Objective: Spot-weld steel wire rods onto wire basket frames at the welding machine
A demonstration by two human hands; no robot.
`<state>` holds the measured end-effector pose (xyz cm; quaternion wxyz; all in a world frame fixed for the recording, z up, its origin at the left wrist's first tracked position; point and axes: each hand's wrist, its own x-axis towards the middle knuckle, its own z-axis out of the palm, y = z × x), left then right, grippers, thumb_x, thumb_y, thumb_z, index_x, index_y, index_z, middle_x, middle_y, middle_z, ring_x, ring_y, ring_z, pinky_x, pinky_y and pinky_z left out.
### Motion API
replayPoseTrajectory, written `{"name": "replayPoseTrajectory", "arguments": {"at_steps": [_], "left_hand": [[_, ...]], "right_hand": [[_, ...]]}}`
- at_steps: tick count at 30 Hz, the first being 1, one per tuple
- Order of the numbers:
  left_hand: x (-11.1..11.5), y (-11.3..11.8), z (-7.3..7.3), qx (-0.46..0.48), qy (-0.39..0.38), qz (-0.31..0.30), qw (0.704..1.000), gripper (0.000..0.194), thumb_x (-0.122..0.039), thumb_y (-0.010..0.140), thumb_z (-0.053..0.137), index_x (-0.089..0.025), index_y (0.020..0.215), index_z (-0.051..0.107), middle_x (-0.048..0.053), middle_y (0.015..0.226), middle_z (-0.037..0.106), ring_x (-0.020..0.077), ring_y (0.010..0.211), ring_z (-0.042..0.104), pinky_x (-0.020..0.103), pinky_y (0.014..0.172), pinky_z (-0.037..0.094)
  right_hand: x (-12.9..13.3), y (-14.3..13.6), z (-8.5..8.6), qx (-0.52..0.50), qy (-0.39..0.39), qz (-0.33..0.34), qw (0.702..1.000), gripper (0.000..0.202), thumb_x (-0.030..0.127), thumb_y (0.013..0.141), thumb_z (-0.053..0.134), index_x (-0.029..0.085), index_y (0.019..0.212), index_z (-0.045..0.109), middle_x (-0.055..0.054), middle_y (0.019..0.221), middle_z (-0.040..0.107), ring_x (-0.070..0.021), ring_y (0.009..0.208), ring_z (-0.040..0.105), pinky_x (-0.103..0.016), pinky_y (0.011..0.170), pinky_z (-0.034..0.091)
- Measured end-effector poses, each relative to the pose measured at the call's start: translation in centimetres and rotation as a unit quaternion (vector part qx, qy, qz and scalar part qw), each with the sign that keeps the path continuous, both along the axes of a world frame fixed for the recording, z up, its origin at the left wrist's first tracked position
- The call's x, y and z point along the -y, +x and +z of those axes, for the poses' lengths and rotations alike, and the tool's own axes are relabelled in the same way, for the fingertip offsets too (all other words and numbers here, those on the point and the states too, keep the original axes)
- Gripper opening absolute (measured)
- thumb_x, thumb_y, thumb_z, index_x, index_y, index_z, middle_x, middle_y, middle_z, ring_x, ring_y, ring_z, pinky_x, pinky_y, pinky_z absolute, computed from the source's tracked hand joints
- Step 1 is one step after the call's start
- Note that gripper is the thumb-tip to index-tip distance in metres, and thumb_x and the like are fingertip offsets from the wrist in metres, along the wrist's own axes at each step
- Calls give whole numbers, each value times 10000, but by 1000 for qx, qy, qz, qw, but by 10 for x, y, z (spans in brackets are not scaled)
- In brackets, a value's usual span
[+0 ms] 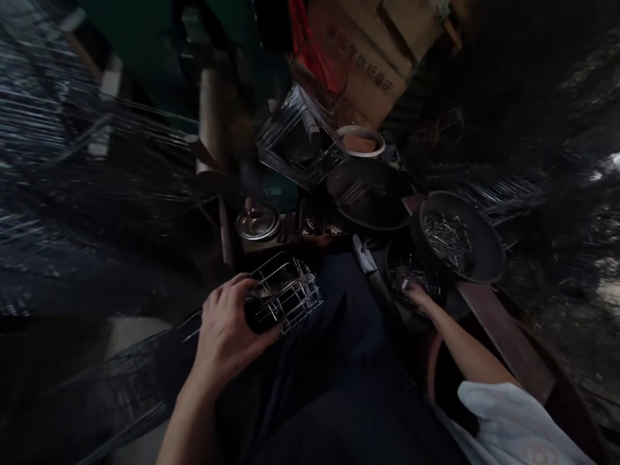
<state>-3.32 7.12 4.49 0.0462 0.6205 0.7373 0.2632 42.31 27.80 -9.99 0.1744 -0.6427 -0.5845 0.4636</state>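
Observation:
My left hand [230,320] is wrapped round one end of a small wire basket [298,290], thumb on the near side and fingers over the far rim. The basket lies tilted over my dark-clad legs, its metal grid facing right. On the right, my right hand [419,296] reaches into a dark pan [394,258] that holds thin metal pieces. Its fingers are drawn together, with a small pale spot at the tips; what they hold is too dim to make out. Just beyond it, a round grey pan [489,248] holds many short metal wires [448,239].
A large dark pan [368,197] stands ahead, with a white-rimmed bowl [361,140] behind it. Small metal bowls [258,224] sit left of centre. Square wire frames [285,152] and a cardboard box [368,71] are farther back. A flat board [508,342] runs beside my right arm.

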Motion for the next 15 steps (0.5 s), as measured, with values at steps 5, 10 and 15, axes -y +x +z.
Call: {"name": "replayPoseTrajectory", "arguments": {"at_steps": [5, 10, 15], "left_hand": [[-4, -4, 9, 10, 50, 1, 999, 667, -507, 714, 725, -319, 1273, 414, 79, 1390, 522, 409, 1225, 518, 620, 995, 464], [-14, -11, 10, -23, 55, 29, 998, 605, -485, 739, 716, -299, 1235, 424, 87, 1411, 501, 397, 1254, 503, 613, 1031, 419], [-29, -19, 3, -60, 41, 7, 997, 599, -376, 688, 755, -237, 1192, 462, 151, 1408, 503, 396, 1251, 493, 565, 1020, 411]], "right_hand": [[11, -13, 19, -65, 17, -68, 995, 386, 535, 672, 759, 222, 729, 540, 27, 527, 557, -130, 484, 486, -250, 444, 369], [-2, -60, 66, -155, 8, -34, 987, 482, 554, 648, 813, 180, 837, 575, -10, 659, 659, -102, 498, 518, -220, 444, 393], [6, -148, 111, -268, -54, 84, 958, 498, 505, 705, 830, 158, 990, 616, -7, 710, 670, -68, 460, 489, -182, 400, 350]]}}
